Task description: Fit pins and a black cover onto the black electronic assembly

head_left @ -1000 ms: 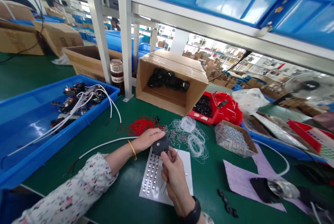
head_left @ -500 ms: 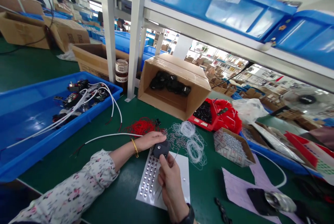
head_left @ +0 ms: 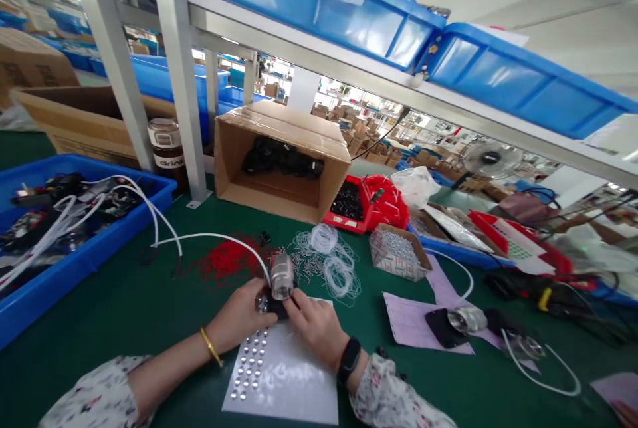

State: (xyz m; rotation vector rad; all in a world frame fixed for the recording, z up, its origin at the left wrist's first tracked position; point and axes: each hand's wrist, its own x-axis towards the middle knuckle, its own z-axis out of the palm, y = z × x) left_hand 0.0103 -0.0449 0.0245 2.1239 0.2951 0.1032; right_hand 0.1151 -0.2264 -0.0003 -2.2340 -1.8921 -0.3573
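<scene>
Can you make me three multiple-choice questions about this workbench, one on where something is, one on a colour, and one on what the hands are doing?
1. Where do the black parts at the back lie?
A. inside the cardboard box lying on its side
B. on the white sheet
C. in the overhead bin

2. What colour is the loose pile of wires left of the hands?
A. yellow
B. red
C. green

3. How is the small black-and-silver part held?
A. left hand alone
B. lying untouched on the mat
C. between both hands

Answers:
1 A, the parts sit in the open cardboard box.
2 B, the pile is red on the green mat.
3 C, the left hand and right hand both grip it above the white sheet.
</scene>
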